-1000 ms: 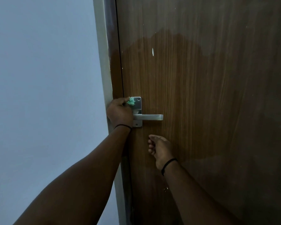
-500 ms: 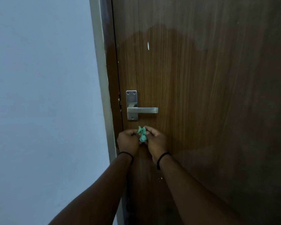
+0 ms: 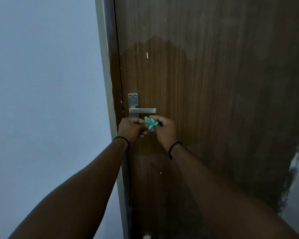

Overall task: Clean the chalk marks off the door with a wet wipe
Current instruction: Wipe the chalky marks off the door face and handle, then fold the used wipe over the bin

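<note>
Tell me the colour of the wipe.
Green, a pale teal; the wet wipe shows in the head view, bunched between both hands.

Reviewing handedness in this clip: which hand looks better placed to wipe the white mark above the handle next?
Probably the right hand: its fingers pinch most of the crumpled green wipe, and it sits almost directly below the white mark. The left hand is nearer the door edge, touching only the wipe's end.

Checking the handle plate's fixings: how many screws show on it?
2, side by side at the top of the handle plate: left screw, right screw. The plate's bottom is hidden behind the left hand.
</note>
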### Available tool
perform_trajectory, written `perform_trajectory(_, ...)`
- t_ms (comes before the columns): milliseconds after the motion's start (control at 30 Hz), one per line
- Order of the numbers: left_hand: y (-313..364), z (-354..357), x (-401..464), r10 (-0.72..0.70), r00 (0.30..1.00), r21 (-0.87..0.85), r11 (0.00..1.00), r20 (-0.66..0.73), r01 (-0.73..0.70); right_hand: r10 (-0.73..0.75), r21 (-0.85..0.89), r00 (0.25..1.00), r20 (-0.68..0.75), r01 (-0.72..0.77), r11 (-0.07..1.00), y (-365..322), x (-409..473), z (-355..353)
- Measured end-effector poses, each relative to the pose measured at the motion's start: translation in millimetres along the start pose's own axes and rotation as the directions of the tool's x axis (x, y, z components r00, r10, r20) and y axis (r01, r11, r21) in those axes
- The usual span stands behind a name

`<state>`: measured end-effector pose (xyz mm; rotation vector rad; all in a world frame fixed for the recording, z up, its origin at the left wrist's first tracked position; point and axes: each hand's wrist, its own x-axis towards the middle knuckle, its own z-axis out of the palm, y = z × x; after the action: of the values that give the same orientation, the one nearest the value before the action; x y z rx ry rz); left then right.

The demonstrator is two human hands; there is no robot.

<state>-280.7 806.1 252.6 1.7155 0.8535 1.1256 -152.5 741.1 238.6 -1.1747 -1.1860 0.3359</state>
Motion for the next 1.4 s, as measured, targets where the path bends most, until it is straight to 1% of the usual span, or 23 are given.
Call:
perform_trajectory(67,10,6,-5,0.066,0.997,0.027,0.998,-0.035,-0.065,0.056,0.116,0.998,-0.013,-0.054,0.992,-12,2,-4)
perform_trajectory(233,18,32,-1,0.193,0.978,0.063,0.98,-0.074,-0.188,0.027,0.062,0.984,-0.179,-0.016,0.998,-8,11,-23)
perform_trajectory(333,13,55,10,0.268,0.962,0.136,0.956,-0.056,-0.259,0.057,0.091,0.964,-0.26,-0.034,0.995,5,24,-38)
perform_trajectory(433,10,75,27,0.317,0.948,0.176,0.935,-0.034,-0.307,0.092,0.094,0.956,-0.277,-0.069,0.993,10,42,-54)
perform_trajectory(500,15,85,41,0.295,0.955,0.137,0.948,-0.029,-0.288,0.122,0.105,0.959,-0.257,-0.097,0.99,4,60,-67)
perform_trajectory(567,30,91,52,0.241,0.97,0.064,0.969,-0.026,-0.239,0.163,0.12,0.963,-0.213,-0.14,0.983,-7,78,-79)
perform_trajectory(633,55,95,66,0.197,0.98,0.025,0.98,0.021,-0.198,0.211,0.138,0.962,-0.173,-0.188,0.972,-27,95,-89)
perform_trajectory(767,112,99,91,0.089,0.987,-0.044,0.996,0.137,-0.084,0.335,0.277,0.915,-0.225,-0.269,0.922,-70,114,-107)
perform_trajectory(833,140,103,101,0.056,0.982,-0.051,0.998,0.18,-0.048,0.37,0.294,0.896,-0.244,-0.295,0.909,-91,120,-120)
perform_trajectory(933,178,120,106,0.03,0.968,-0.074,0.997,0.249,-0.012,0.406,0.322,0.885,-0.227,-0.325,0.889,-119,119,-145)
perform_trajectory(1000,199,139,102,0.025,0.949,-0.065,0.998,0.315,-0.004,0.405,0.324,0.878,-0.253,-0.318,0.891,-136,114,-163)
perform_trajectory(1100,217,175,86,0.026,0.909,-0.057,0.998,0.416,-0.002,0.382,0.269,0.851,-0.361,-0.297,0.916,-154,93,-198)
perform_trajectory(1233,225,229,54,0.042,0.835,-0.043,0.999,0.549,-0.022,0.413,0.172,0.794,-0.446,-0.377,0.91,-168,48,-250)
perform_trajectory(1333,227,276,19,0.035,0.762,-0.036,0.999,0.647,-0.016,0.447,0.121,0.735,-0.51,-0.453,0.883,-172,5,-294)
perform_trajectory(1400,227,304,-7,0.012,0.683,-0.01,1.0,0.73,-0.007,0.424,0.075,0.679,-0.599,-0.48,0.874,-170,-27,-324)
